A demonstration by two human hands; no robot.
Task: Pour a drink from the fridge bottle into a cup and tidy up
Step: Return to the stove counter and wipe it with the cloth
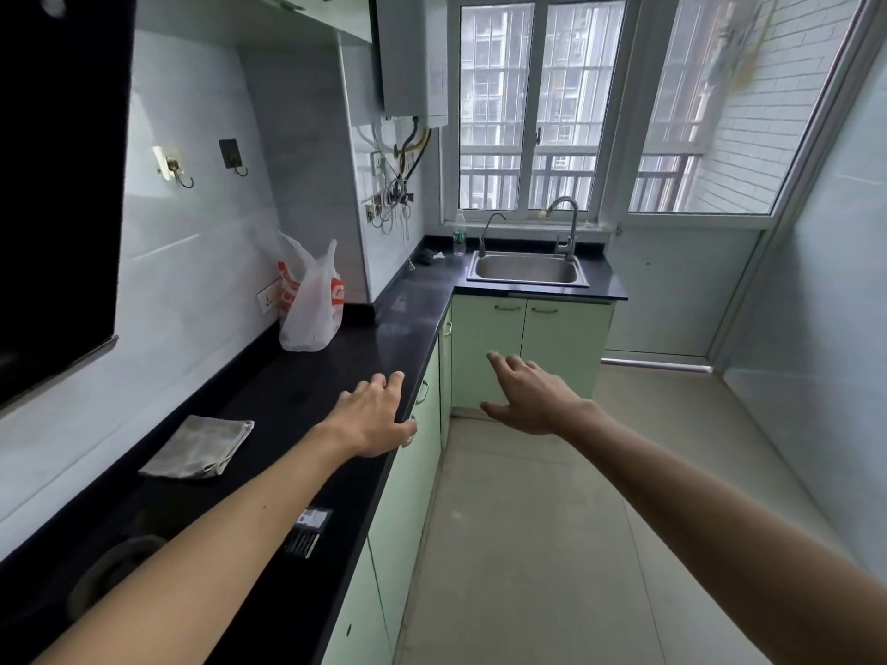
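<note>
One black range hood [57, 184] fills the left edge. Two hooks are stuck to the wall tiles: a pale hook [173, 166] and a dark hook [233, 158]. Below them, one folded grey cloth [199, 448] lies on the black counter [413, 300]. One white plastic bag [309, 304] with red print too creased to read stands against the wall, beside one wall socket [269, 296]. One dark packet [307, 530] lies near the counter's front edge, its white writing too small to read.

The left hand [372, 415] hovers at that edge, fingers loosely curled, holding nothing. One clear bottle [459, 235] with an unreadable green label stands at the back of the counter, just left of one steel sink [528, 271]. The sink has two taps: a thin tap [489, 232] and a taller tap [569, 228]. The right hand [528, 395] is spread flat in the air in front of the green cupboards [566, 348], empty.
</note>
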